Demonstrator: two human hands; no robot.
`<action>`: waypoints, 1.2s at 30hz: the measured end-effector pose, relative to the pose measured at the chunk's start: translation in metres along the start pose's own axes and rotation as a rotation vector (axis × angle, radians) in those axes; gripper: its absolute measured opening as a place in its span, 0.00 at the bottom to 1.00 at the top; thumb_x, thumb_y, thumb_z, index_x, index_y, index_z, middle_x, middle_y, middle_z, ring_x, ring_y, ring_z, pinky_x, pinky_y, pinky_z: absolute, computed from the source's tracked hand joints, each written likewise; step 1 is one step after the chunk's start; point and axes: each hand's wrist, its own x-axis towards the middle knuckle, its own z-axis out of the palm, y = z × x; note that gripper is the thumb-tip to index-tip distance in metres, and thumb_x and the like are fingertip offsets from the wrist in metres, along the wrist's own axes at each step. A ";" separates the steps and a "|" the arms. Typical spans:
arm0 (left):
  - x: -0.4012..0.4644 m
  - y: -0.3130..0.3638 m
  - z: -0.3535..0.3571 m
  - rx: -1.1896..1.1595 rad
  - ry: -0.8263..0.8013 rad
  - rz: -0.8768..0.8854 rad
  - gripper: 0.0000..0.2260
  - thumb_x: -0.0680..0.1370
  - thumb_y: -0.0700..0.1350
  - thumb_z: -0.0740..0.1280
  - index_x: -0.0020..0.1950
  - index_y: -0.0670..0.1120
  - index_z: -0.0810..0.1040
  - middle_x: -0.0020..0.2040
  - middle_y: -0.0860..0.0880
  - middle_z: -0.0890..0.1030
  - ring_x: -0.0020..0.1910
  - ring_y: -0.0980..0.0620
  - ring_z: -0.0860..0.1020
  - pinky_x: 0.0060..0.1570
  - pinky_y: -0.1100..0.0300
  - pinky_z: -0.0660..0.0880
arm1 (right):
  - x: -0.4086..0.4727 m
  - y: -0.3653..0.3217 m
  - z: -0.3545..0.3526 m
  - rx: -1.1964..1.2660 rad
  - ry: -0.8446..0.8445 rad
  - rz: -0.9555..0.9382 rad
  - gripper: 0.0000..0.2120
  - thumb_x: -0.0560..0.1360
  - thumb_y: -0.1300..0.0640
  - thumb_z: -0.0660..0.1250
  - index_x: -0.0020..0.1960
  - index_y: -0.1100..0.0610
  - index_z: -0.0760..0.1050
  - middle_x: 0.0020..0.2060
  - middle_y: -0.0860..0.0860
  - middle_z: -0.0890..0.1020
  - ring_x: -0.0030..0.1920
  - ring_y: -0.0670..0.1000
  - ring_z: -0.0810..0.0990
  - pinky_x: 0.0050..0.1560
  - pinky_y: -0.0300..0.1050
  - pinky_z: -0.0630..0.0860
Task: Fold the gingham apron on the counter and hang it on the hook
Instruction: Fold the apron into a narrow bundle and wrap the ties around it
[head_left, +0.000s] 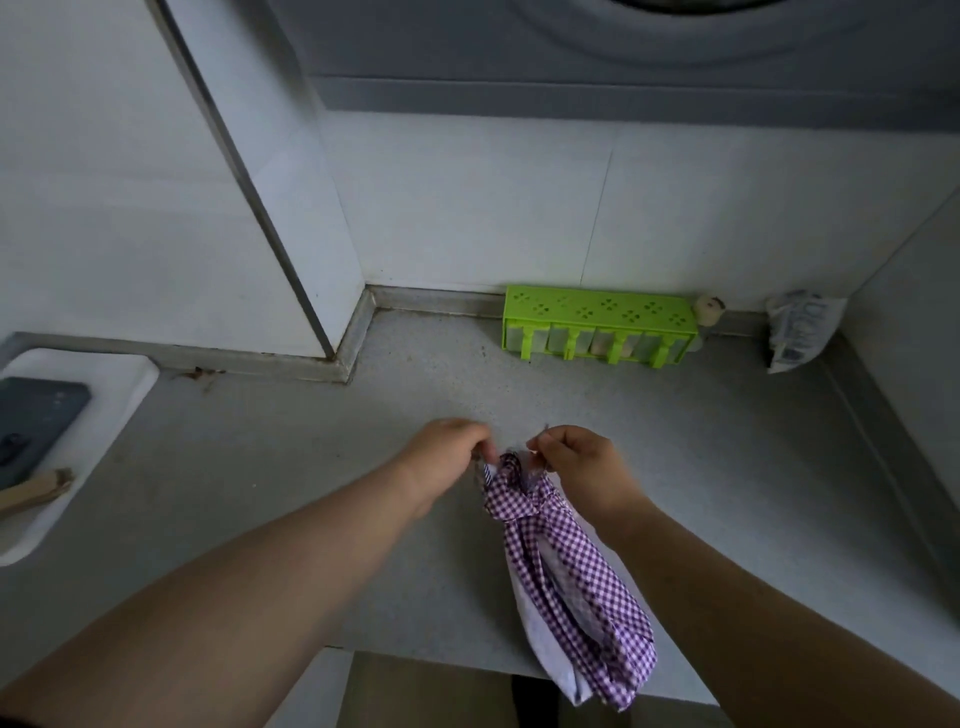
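The purple-and-white gingham apron (563, 582) is folded into a long narrow bundle, held up over the grey counter (291, 467) and hanging down past its front edge. My left hand (447, 457) pinches the top of the bundle from the left. My right hand (576, 462) pinches it from the right, and a thin strap end pokes up between the fingers. Just below both hands the fabric is bunched, like a knot. No hook is in view.
A green perforated rack (597, 322) stands against the back wall. A crumpled packet (800, 330) leans in the right corner. At the left lies a white tray (93, 415) with a dark phone (36, 421) and a wooden handle (36, 491).
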 end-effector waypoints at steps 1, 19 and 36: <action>-0.005 0.004 -0.003 -0.002 -0.017 0.030 0.15 0.76 0.47 0.64 0.31 0.47 0.83 0.37 0.45 0.86 0.40 0.51 0.83 0.46 0.57 0.76 | -0.003 -0.004 -0.001 0.010 0.025 -0.012 0.11 0.83 0.54 0.65 0.44 0.50 0.83 0.38 0.46 0.87 0.46 0.45 0.84 0.53 0.42 0.76; -0.127 0.068 -0.051 0.045 -0.189 0.330 0.13 0.86 0.46 0.62 0.53 0.48 0.86 0.50 0.45 0.83 0.39 0.51 0.83 0.46 0.48 0.85 | -0.091 -0.081 0.008 0.100 0.085 -0.194 0.04 0.77 0.65 0.71 0.46 0.59 0.77 0.41 0.60 0.86 0.32 0.52 0.82 0.44 0.56 0.83; -0.117 0.075 -0.047 0.188 -0.172 0.440 0.15 0.86 0.47 0.63 0.44 0.53 0.86 0.44 0.50 0.85 0.44 0.56 0.81 0.57 0.54 0.80 | -0.115 -0.100 -0.003 -0.205 -0.156 -0.417 0.15 0.79 0.65 0.67 0.45 0.47 0.84 0.35 0.42 0.86 0.37 0.43 0.84 0.47 0.42 0.82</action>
